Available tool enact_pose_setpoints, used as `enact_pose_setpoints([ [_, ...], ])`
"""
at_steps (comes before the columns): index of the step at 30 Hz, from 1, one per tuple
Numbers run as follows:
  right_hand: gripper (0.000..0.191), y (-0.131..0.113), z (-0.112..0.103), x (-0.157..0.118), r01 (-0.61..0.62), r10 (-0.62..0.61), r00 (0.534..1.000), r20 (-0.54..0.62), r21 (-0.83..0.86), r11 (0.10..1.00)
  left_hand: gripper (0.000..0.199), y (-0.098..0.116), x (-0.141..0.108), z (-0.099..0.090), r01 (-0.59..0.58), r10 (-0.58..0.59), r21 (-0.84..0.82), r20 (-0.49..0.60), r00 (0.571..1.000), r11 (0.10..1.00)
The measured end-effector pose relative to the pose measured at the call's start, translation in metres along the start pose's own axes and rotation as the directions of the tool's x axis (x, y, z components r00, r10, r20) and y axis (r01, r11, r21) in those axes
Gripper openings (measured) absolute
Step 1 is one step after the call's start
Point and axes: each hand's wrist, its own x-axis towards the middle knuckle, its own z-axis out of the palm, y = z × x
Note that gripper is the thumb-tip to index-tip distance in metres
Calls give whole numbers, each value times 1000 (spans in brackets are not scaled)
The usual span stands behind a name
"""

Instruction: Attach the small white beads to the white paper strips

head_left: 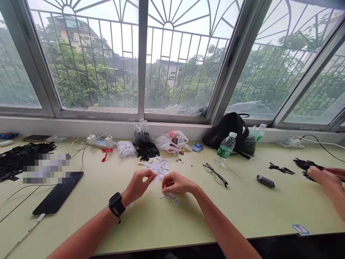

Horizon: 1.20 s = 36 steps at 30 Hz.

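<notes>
- Far left, a heap of black strips lies on the pale green table, and part of it is hidden behind a pixelated patch.
- Nearer, I see a dark tablet with a white cable running toward the near edge.
- Along the far edge are a power strip, a red lanyard, a bag of white parts and a clear bag of black bits, with loose black bits just in front.
- My left hand, with a black watch on the wrist, is closed into a pinch at the white scraps. Whatever it grips is too small for me to tell.
- My right hand is also pinched closed beside it, just above a small pile of washers. I cannot tell what it grips either.
- Both hands are close together at the middle of the table, with the scraps on the far side and the washers on the near side.
- To the right lie glasses, a water bottle and a black backpack.
- Further right is a black fob.
- At the far right, a co-worker's hand is closed at black strips.
</notes>
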Motion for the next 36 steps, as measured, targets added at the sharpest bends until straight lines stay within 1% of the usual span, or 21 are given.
enact_pose_setpoints([
  [2, 22, 2, 2, 2, -16, 16, 1000, -9, 1, 1000, 17, 0, -1, 0, -38, 39, 16, -23, 999, 999],
  [5, 19, 6, 6, 6, -11, 11, 999, -51, -14, 1000, 18, 0, -3, 0, -138, 139, 49, -30, 990, 989],
  [8, 16, 8, 9, 8, 2, -5, 996, -91, -33, 999, 22, 0, -6, -2, -252, 253, 84, 2, 968, 964],
  [12, 12, 8, 10, 6, -8, 1, 997, -82, -85, 996, 24, 3, -7, -4, -360, 356, 114, 52, 933, 926],
  [17, 10, 7, 11, 4, -1, -8, 997, -71, -127, 992, 24, 5, -8, -5, -385, 377, 122, 78, 923, 915],
  [24, 9, 7, 14, 5, 0, -12, 996, -88, -138, 990, 22, 3, -9, -5, -413, 409, 160, 58, 911, 897],
  [30, 9, 6, 14, 6, 1, -16, 996, -92, -165, 986, 18, 1, -6, -2, -498, 502, 165, 20, 865, 851],
  [36, 11, 7, 17, 5, 0, -14, 995, -94, -153, 988, 20, -1, -5, 0, -512, 511, 176, 52, 858, 841],
])
